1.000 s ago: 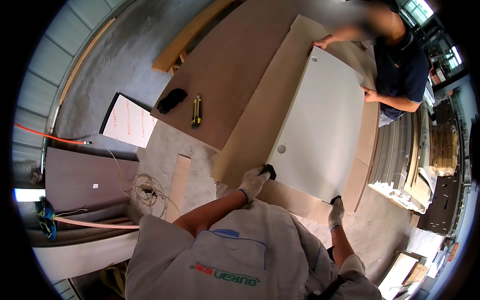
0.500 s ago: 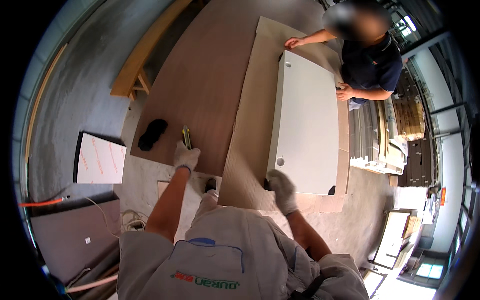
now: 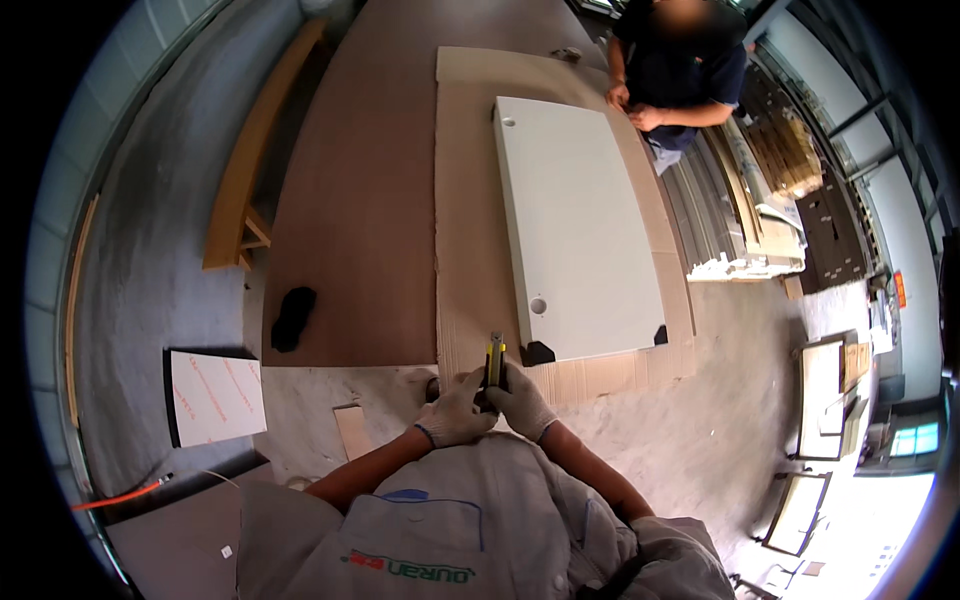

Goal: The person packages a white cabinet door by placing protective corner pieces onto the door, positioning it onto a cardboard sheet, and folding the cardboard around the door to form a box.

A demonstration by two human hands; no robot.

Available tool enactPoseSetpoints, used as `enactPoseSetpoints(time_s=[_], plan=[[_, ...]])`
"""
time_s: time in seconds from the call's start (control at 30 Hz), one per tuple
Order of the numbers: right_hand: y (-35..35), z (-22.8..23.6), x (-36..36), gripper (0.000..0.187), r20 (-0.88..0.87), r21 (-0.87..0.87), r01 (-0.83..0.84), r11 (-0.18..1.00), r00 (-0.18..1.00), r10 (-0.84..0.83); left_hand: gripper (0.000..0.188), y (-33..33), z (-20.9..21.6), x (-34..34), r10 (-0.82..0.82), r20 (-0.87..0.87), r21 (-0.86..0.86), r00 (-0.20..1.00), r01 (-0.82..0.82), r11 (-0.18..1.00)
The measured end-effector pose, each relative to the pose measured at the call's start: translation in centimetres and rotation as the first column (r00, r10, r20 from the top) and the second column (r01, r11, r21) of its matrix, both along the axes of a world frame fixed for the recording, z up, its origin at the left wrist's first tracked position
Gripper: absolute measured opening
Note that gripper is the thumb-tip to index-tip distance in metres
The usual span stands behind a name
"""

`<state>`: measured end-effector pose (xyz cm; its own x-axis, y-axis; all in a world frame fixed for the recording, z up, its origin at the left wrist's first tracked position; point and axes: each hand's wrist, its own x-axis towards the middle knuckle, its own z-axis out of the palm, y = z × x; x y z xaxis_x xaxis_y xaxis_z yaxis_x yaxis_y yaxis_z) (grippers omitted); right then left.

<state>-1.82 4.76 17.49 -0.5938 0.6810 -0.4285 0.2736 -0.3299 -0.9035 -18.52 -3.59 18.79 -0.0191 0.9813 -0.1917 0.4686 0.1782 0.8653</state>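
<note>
Both my hands wear pale knitted gloves and meet in front of my body at the table's near edge. A yellow-and-black utility knife (image 3: 496, 357) points up and away between them. My left hand (image 3: 457, 412) is closed on its lower part, and my right hand (image 3: 522, 404) grips it from the other side. Just beyond lies a white rectangular panel (image 3: 585, 225) with round holes near its left side. Black corner protectors (image 3: 538, 352) sit on its near corners. The panel rests on a cardboard sheet (image 3: 470, 230).
Under the cardboard is a large brown table (image 3: 365, 200). A black cloth-like item (image 3: 294, 318) lies at its near left. Across the table stands a co-worker (image 3: 665, 75), hands together near the far right edge. A wooden bench (image 3: 235, 190) stands left, stacked boards (image 3: 720, 200) right.
My right hand has left the panel's near corner and joined my left hand on the utility knife, which moved right. The co-worker's hands have come off the panel and together.
</note>
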Motion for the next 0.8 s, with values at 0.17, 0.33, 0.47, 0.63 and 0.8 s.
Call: enactPoseSetpoints(time_s=[0.17, 0.33, 0.47, 0.63, 0.8], plan=[[-2.4, -1.2, 2.8, 0.052, 0.097, 0.29, 0.141, 0.947, 0.98, -0.176, 0.049, 0.2, -3.0, 1.3, -0.087, 0.444, -0.105, 0.892, 0.148, 0.983], [-2.3, 0.9, 3.7, 0.065, 0.034, 0.025, 0.015, 1.0, 0.999, -0.016, 0.043, -0.3, -2.5, 1.2, -0.056, 0.586, -0.176, 0.809, 0.194, 0.965], [-2.0, 0.6, 3.2, 0.058, 0.003, 0.07, 0.107, 0.992, 0.994, -0.108, 0.045, 0.5, -1.2, 0.4, 0.047, 0.691, -0.272, 0.721, 0.199, 0.942], [0.5, 1.5, 0.0, 0.033, 0.126, 0.121, 0.243, 0.962, 0.958, -0.258, 0.047, 3.0, -0.5, -2.7, -0.003, 0.715, -0.253, 0.699, 0.264, 0.931], [4.6, 1.9, -6.4, 0.032, 0.198, 0.06, 0.395, 0.917, 0.895, -0.399, 0.04, 6.7, -1.9, -8.1, -0.05, 0.691, -0.151, 0.721, 0.211, 0.966]])
